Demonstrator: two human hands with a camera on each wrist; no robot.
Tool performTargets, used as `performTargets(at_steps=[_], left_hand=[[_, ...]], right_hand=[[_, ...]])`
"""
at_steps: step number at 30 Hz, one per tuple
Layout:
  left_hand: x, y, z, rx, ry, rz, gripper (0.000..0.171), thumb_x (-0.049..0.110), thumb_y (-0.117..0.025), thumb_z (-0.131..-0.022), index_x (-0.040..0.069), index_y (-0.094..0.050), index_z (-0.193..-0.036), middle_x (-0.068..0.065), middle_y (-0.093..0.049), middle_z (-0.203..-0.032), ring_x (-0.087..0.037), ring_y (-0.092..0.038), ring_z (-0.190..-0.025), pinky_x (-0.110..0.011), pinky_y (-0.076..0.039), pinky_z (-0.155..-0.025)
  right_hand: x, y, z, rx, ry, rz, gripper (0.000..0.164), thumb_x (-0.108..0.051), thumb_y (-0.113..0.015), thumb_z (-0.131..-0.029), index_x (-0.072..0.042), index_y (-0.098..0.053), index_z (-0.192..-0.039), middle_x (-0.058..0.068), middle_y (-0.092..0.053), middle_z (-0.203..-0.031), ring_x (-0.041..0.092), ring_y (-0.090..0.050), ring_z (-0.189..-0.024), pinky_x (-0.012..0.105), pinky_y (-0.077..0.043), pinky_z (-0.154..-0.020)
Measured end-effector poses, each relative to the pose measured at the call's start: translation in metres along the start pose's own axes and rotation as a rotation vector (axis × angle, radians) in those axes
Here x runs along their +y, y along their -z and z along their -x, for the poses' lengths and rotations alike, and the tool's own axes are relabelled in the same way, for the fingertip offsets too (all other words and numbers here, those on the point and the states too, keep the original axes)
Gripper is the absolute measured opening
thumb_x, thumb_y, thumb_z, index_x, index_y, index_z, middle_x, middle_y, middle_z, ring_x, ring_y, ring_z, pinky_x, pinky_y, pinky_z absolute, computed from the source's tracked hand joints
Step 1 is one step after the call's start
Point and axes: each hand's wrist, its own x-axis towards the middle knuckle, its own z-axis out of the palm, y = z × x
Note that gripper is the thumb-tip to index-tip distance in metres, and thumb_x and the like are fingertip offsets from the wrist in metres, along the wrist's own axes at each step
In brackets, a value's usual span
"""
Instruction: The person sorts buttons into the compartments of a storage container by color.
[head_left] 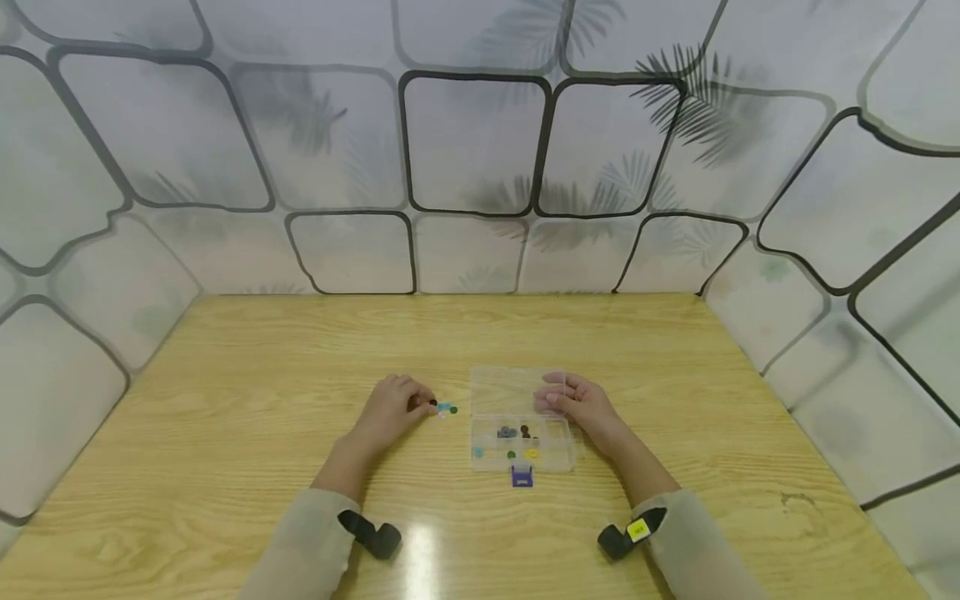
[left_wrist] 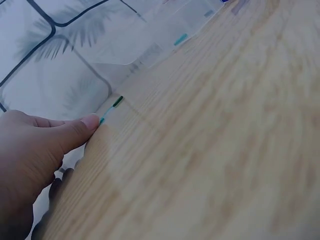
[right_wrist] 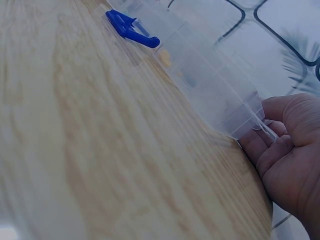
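A clear plastic box (head_left: 555, 457) lies with its lid (head_left: 498, 390) folded back on the wood table. Grey, brown, yellow, green and light-blue buttons sit in its compartments. My right hand (head_left: 588, 408) grips the right side of the box by the lid, thumb in front and fingers behind, as the right wrist view (right_wrist: 300, 145) also shows. To the left of the box, my left hand (head_left: 392, 410) pinches a small dark button (head_left: 432, 403) between thumb and forefinger. Beside those fingertips lie a green button (head_left: 453, 410), light-blue ones (head_left: 444, 406) and a pale one (head_left: 442, 415).
A blue-purple latch (head_left: 522, 477) sticks out from the front of the box onto the table (head_left: 300, 342). Patterned white panels (head_left: 472, 142) wall the table at the back and both sides. Each sleeve carries a black wrist camera (head_left: 371, 536).
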Motion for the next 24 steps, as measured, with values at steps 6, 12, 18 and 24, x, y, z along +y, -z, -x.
performTargets(at_steps=[6,12,18,24], left_hand=[[-0.0024,-0.0029,0.0010,0.015,-0.001,0.013,0.017,0.030,-0.071,-0.084,0.016,-0.070,-0.093,0.008,-0.057,-0.080,-0.011,-0.041,-0.074,-0.030,-0.035,-0.071],[0.0008,-0.0024,0.0054,0.018,0.000,0.016,0.009,0.028,-0.072,-0.083,0.020,-0.069,-0.085,0.010,-0.054,-0.077,-0.010,-0.041,-0.074,-0.029,-0.036,-0.071],[0.0036,-0.0013,0.0091,0.023,-0.004,0.023,0.009,0.028,-0.074,-0.081,0.021,-0.069,-0.080,0.011,-0.052,-0.073,-0.009,-0.040,-0.071,-0.028,-0.034,-0.068],[0.0042,-0.0003,0.0087,-0.032,-0.093,-0.062,0.009,0.030,-0.071,-0.083,0.022,-0.068,-0.083,0.013,-0.052,-0.075,-0.008,-0.039,-0.072,-0.029,-0.035,-0.071]], right_hand=[[-0.0010,-0.0006,-0.0002,-0.001,0.008,0.004,0.048,-0.010,-0.059,-0.094,0.007,-0.040,-0.134,0.010,-0.068,-0.109,0.011,-0.068,-0.092,0.024,-0.051,-0.084],[-0.0006,-0.0001,-0.0004,-0.007,0.011,0.009,0.048,-0.010,-0.057,-0.095,0.008,-0.039,-0.135,0.017,-0.065,-0.114,0.011,-0.067,-0.093,0.023,-0.050,-0.085],[0.0004,-0.0004,-0.0010,-0.012,0.009,0.011,0.048,-0.010,-0.058,-0.095,0.008,-0.039,-0.135,0.020,-0.063,-0.116,0.011,-0.067,-0.093,0.024,-0.050,-0.086],[-0.0007,-0.0003,-0.0001,-0.008,0.019,0.014,0.049,-0.012,-0.059,-0.094,0.008,-0.039,-0.135,0.019,-0.064,-0.115,0.010,-0.068,-0.093,0.024,-0.051,-0.085]])
